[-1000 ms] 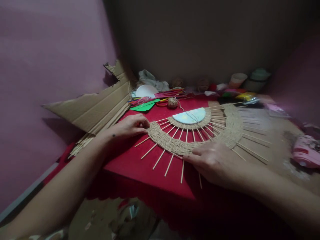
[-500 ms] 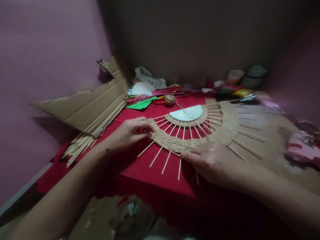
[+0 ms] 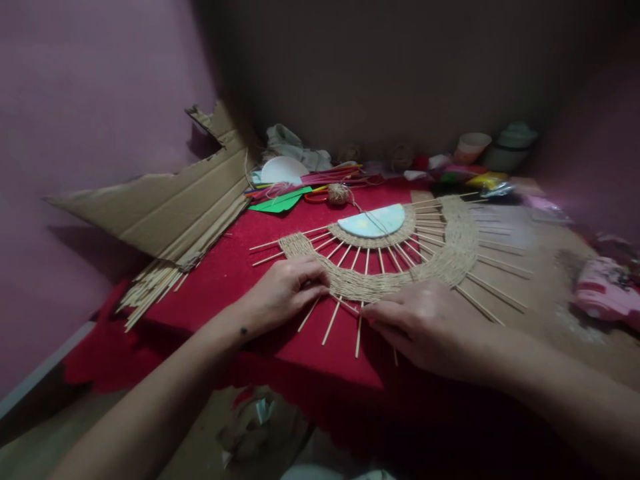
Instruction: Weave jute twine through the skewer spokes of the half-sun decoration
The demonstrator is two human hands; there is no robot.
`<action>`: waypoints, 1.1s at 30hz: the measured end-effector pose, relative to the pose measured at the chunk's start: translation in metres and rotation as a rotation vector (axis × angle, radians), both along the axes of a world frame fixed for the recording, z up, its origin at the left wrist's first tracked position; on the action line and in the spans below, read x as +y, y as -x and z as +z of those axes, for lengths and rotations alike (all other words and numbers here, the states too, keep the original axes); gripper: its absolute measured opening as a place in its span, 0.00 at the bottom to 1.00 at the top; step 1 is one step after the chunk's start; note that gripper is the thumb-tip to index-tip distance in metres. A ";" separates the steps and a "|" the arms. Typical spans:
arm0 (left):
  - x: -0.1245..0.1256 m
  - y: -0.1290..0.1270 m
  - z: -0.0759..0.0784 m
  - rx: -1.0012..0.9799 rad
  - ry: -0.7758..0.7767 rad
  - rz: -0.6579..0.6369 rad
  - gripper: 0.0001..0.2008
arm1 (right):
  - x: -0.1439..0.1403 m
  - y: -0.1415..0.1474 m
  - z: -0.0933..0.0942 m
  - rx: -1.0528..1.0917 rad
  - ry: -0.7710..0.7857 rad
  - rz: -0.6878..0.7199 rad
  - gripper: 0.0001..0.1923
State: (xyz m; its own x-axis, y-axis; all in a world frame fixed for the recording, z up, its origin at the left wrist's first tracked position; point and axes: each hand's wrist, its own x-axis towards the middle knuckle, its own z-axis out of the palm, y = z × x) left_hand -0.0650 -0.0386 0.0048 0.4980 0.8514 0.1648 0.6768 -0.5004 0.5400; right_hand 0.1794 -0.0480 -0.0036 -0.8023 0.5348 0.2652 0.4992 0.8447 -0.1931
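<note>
A half-round woven stick piece [image 3: 373,285] lies on the red cloth, its thin sticks fanning out from a pale blue half disc [image 3: 373,221] through twine bands. My left hand [image 3: 295,285] is closed at the lower left edge of the outer band, thumb and fingers pinched around the edge and a stick. At the lower middle, my right hand [image 3: 423,323] pinches a strand of twine [image 3: 347,305], which runs along the band's edge towards my left fingers. Both sets of fingertips are partly hidden. Another strand crosses the half disc from a small twine ball [image 3: 339,194].
Cut cardboard [image 3: 175,200] leans at the left over a bundle of sticks [image 3: 150,290]. Behind lie green paper [image 3: 280,201], coloured rods [image 3: 330,177] and a white round piece [image 3: 285,171]. A cup [image 3: 471,148] stands at the back right; a pink object [image 3: 607,290] sits at the right.
My left hand has moved right and nearer along the outer band, uncovering its left end and the sticks there. My right hand stays nearly in place, and the strand between the hands is shorter.
</note>
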 end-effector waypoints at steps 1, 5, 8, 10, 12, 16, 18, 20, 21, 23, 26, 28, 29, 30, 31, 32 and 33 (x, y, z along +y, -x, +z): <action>0.000 -0.001 -0.001 -0.006 0.002 0.006 0.03 | -0.001 0.002 0.002 0.016 0.026 -0.022 0.11; 0.001 -0.002 -0.002 -0.013 0.014 0.028 0.02 | -0.008 0.011 0.007 0.061 0.196 -0.130 0.10; 0.003 -0.003 -0.002 -0.006 0.028 0.045 0.03 | -0.011 0.020 0.010 0.115 0.345 -0.166 0.07; 0.003 -0.005 -0.002 -0.001 0.043 0.050 0.03 | -0.013 0.026 0.010 0.169 0.399 -0.147 0.06; 0.003 -0.006 -0.002 0.003 0.053 0.055 0.04 | -0.015 0.033 0.009 0.205 0.425 -0.119 0.06; 0.002 -0.006 -0.003 -0.009 0.055 0.054 0.04 | -0.022 0.050 0.000 0.174 0.386 -0.087 0.08; 0.002 -0.005 -0.003 -0.023 0.053 0.046 0.04 | -0.027 0.060 -0.006 0.119 0.302 -0.086 0.10; 0.001 -0.005 -0.003 -0.032 0.052 0.045 0.04 | -0.030 0.068 -0.011 0.032 0.180 -0.090 0.10; 0.001 -0.004 -0.003 -0.031 0.054 0.048 0.04 | -0.031 0.071 -0.011 -0.005 0.105 -0.074 0.09; 0.002 -0.004 -0.003 -0.025 0.057 0.055 0.05 | -0.031 0.074 -0.009 -0.102 -0.008 0.013 0.07; 0.003 -0.004 -0.003 -0.009 0.047 0.051 0.05 | -0.029 0.072 0.000 -0.221 -0.190 0.194 0.04; 0.002 -0.004 -0.003 -0.007 0.039 0.054 0.05 | -0.027 0.067 0.006 -0.240 -0.309 0.292 0.03; 0.002 -0.005 -0.003 -0.006 0.039 0.061 0.05 | -0.025 0.065 0.008 -0.239 -0.354 0.322 0.03; 0.001 -0.005 -0.003 -0.003 0.042 0.069 0.05 | -0.024 0.063 0.010 -0.242 -0.384 0.343 0.04; 0.001 -0.004 -0.003 0.000 0.047 0.076 0.05 | -0.023 0.062 0.012 -0.248 -0.397 0.358 0.05; 0.001 -0.004 -0.003 0.004 0.049 0.080 0.05 | -0.022 0.061 0.014 -0.257 -0.398 0.370 0.06; 0.001 -0.004 -0.003 0.006 0.050 0.080 0.05 | -0.021 0.061 0.015 -0.272 -0.385 0.376 0.06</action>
